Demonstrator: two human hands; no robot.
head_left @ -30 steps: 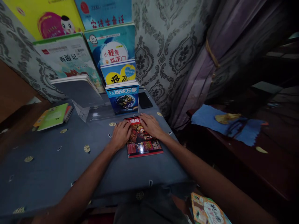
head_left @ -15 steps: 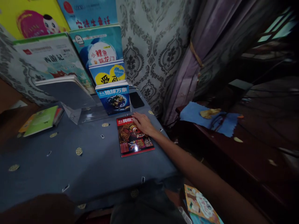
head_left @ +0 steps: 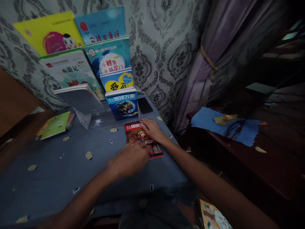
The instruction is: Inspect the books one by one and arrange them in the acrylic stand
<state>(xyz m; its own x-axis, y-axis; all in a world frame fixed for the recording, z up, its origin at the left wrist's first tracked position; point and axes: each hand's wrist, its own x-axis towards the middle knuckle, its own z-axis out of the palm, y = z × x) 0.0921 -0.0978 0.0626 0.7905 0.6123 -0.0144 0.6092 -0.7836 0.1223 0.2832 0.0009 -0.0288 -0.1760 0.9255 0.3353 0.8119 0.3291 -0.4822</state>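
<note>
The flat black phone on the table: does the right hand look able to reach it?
Probably yes: the right hand rests on the thin, red-bordered book, and the flat black phone lies just beyond, with no object visible between them.

Smooth paper booklet [head_left: 136,134]; matt tablecloth [head_left: 54,178]; glossy clear plastic stand [head_left: 99,121]

Left grip [head_left: 133,156] blurred, hiding the lower left of the red book [head_left: 133,136], right grip [head_left: 152,129] covering the end of its title, orange book [head_left: 212,217] cut off by the bottom edge, purple curtain [head_left: 222,31] by the top
</note>
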